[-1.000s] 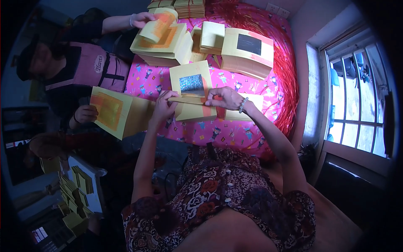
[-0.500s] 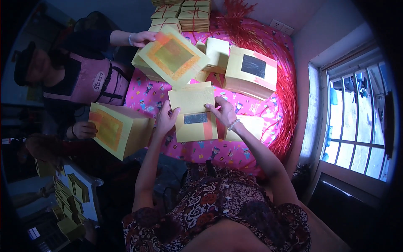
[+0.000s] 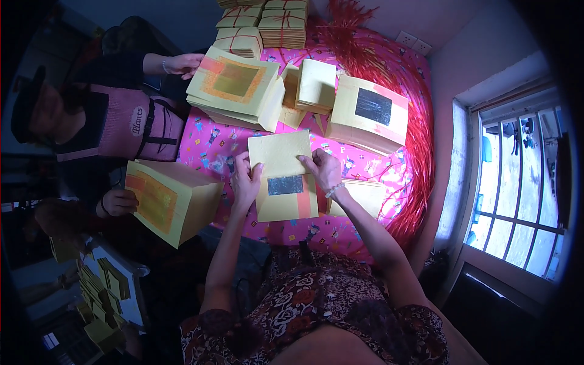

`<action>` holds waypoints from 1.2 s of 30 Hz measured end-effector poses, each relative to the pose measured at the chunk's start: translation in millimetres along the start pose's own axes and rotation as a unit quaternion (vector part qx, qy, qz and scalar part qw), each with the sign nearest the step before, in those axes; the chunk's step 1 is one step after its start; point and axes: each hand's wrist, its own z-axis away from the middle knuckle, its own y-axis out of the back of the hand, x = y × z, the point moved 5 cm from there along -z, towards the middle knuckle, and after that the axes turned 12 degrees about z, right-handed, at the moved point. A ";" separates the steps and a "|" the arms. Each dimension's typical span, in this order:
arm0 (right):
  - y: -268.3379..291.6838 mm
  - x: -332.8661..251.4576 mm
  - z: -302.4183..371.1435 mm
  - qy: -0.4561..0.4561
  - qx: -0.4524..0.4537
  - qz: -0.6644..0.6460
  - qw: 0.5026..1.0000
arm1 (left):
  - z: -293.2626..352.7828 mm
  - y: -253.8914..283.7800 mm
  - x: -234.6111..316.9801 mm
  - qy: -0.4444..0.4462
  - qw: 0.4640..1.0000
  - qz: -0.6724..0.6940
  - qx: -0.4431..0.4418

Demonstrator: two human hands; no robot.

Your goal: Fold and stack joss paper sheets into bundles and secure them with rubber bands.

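Note:
Between my two hands is a yellow paper sheet [image 3: 280, 155], its plain upper part folded toward me. Below the fold shows a yellow paper face with a dark rectangle [image 3: 285, 185] and a reddish strip; whether it is the same sheet I cannot tell. My left hand [image 3: 246, 181] pinches the left edge, thumb on top. My right hand [image 3: 325, 169] grips the right edge the same way. Near my right wrist lies more pale yellow paper [image 3: 360, 198], partly hidden by my forearm.
Left, a co-worker's hand [image 3: 184, 63] is beside a paper stack [image 3: 237, 79] with a gold square; the other holds a thick bundle [image 3: 176, 201]. Farther off are a stack with a dark square [image 3: 372, 109], tied bundles [image 3: 282, 27], red strands [image 3: 417, 140] and a barred window [image 3: 517, 182].
The co-worker's gold-square sheet has come down onto the left stack, and that hand has drawn back left. My hands keep hold of the paper sheet, whose upper part now lies straighter.

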 end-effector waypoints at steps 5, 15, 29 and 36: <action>-0.7 0.5 -0.4 -0.019 0.000 -0.034 0.999 | -2.2 -1.9 4.5 0.008 1.000 -0.007 -0.005; -4.2 5.6 -6.7 -0.013 -0.011 -0.004 1.000 | -4.5 -3.9 5.5 0.027 0.999 -0.010 -0.015; -9.0 -3.6 -0.6 0.004 -0.021 0.159 0.987 | 4.4 -7.6 13.5 -0.060 0.990 -0.127 0.031; -8.4 -14.4 7.3 0.189 0.152 0.199 0.950 | 2.2 -22.4 30.4 -0.164 0.943 -0.286 -0.042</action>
